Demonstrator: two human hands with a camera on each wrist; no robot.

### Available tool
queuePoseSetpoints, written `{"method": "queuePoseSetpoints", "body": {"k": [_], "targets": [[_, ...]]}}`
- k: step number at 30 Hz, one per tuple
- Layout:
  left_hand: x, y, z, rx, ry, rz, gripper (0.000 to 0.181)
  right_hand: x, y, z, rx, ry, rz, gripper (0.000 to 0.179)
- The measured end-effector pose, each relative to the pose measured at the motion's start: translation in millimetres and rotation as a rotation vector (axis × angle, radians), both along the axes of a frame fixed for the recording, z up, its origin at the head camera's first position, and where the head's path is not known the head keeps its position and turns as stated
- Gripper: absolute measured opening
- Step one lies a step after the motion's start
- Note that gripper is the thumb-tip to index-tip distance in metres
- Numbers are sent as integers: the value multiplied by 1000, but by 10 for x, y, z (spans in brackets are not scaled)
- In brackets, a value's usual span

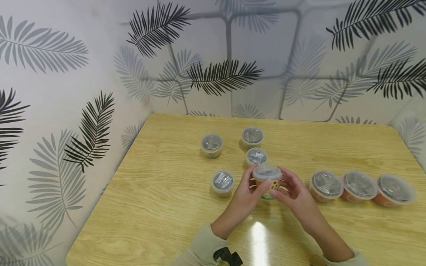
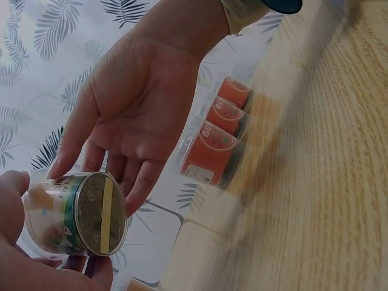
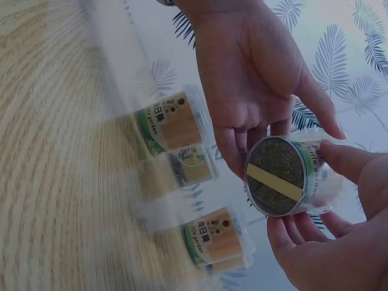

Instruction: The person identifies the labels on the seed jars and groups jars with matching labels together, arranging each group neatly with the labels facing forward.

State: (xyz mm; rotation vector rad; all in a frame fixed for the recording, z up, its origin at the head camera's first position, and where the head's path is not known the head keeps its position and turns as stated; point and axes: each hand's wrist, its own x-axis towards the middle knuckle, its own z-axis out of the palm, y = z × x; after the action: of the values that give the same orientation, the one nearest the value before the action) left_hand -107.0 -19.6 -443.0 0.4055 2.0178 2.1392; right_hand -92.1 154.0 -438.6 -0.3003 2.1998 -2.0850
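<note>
Both hands hold one small lidded cup above the table, the left hand on its left side and the right hand on its right. Thumbs lie across the front of the cup, with fingers curled round the sides. Its wall shows yellow with dark spots and a green band low down; a clear lid covers the top. In the left wrist view the underside of the cup is dark, crossed by a pale yellow strip. The same strip shows on the cup in the right wrist view.
Just behind the held cup stands another lidded cup, with one more farther back. Two others stand to the left. On the right, three red-orange cups form a row. A patterned wall borders the wooden table.
</note>
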Motion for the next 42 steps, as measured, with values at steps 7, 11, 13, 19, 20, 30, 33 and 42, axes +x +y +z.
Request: {"method": "queuePoseSetpoints", "body": {"k": [7,11,13,19,20,30,33,42], "targets": [[-12,-16,-28,0,5,-6,60,34,26,11,-26,16,-28,58],[-28,-22,-41,-2,11,8,59,43,37,4,-46,11,-54,57],[-34,-19,-48,4,18,4,58,40,40,-6,-56,13,-58,57],[-50,21,-78,31,40,-11,53,21,63,-59,-51,24,-62,59],[-55,32,-85,33,36,-10,53,19,68,-72,-44,26,-63,60],[-145,191,-225,49,-6,-26,53,-15,111,-207,-2,15,-107,68],[-175,236,-264,60,-12,-41,52,-33,122,-238,-4,-16,-119,71],[-263,329,-358,62,-39,-105,54,-75,161,-277,33,-52,-156,77]]}}
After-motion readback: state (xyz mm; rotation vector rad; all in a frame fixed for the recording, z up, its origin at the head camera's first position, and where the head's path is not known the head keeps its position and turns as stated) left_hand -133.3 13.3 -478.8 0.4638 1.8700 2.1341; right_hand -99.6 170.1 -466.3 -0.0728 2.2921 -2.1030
